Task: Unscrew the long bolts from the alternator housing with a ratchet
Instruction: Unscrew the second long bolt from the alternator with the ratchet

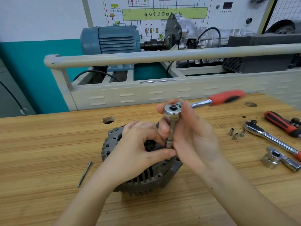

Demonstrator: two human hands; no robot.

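A grey alternator housing (143,178) lies on the wooden bench in the middle of the head view. My right hand (192,139) grips the chrome head of a ratchet (172,110); its red handle (226,97) points away to the right and is blurred. An extension with a socket (170,136) runs down from the ratchet head onto the housing. My left hand (140,149) rests on the housing and pinches the socket's lower end with thumb and fingers. The bolt under the socket is hidden. One long bolt (84,174) lies loose on the bench, left of the housing.
Right of the housing lie three small sockets (236,134), a second ratchet (270,139), a red-handled tool (281,123) and a chrome adapter with a large socket (276,159). A training rig with a blue motor (110,39) stands behind the bench. A hole (108,119) is in the benchtop.
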